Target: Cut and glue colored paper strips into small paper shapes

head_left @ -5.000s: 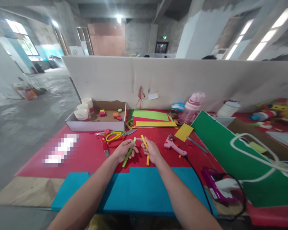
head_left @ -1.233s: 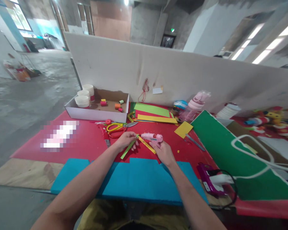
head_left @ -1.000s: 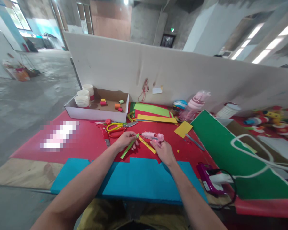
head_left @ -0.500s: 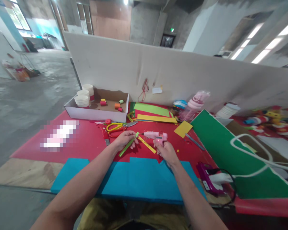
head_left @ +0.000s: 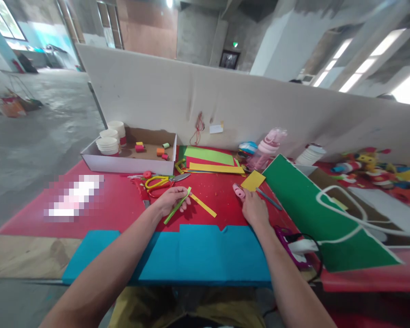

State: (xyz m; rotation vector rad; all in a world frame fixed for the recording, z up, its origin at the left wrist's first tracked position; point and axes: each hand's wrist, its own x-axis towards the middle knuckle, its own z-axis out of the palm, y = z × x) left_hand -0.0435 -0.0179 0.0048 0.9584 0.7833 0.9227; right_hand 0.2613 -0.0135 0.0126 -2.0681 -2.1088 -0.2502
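Pinched in my left hand (head_left: 173, 200) are a green paper strip (head_left: 176, 209) and the end of a yellow paper strip (head_left: 205, 206). The two strips meet at the fingertips and spread apart below. My right hand (head_left: 255, 207) is closed around a pink hot glue gun (head_left: 238, 191), which is partly hidden behind the fingers. A yellow paper square (head_left: 253, 181) lies just beyond the glue gun. Yellow-handled scissors (head_left: 159, 183) rest beyond my left hand, with a red-handled tool (head_left: 157, 193) beside them.
A shallow box (head_left: 130, 165) with paper cups (head_left: 107, 146) and small paper rolls stands at the back left. Coloured sheets (head_left: 210, 156) lie by the partition. At right are a green board (head_left: 310, 218), a white cable (head_left: 341, 189) and a purple power strip (head_left: 292, 255). Blue sheeting (head_left: 201, 259) covers the front edge.
My right hand has moved the glue gun to the right, away from the strips, and turned it. My left hand still holds both strips. The view has shifted slightly.
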